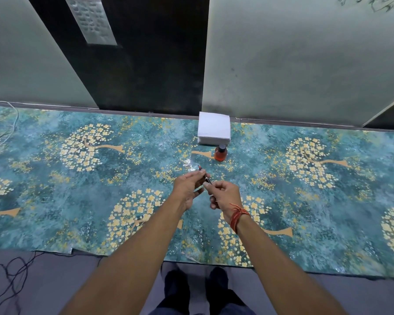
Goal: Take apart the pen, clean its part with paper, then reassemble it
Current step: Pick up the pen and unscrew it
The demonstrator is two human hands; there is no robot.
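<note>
A thin dark pen (204, 175) is held between both hands above the middle of the table, its tip pointing up and away. My left hand (188, 188) pinches the pen near its tip end. My right hand (223, 194), with red thread around the wrist, grips the pen's lower end; most of the barrel is hidden by the fingers. A stack of white paper napkins (213, 128) lies at the back of the table, beyond the hands.
A small bottle of orange liquid with a dark cap (220, 153) stands just in front of the napkins. The table (77, 189) carries a teal cover with yellow flower trees. Cables (9, 276) trail at the left. Walls rise behind the table.
</note>
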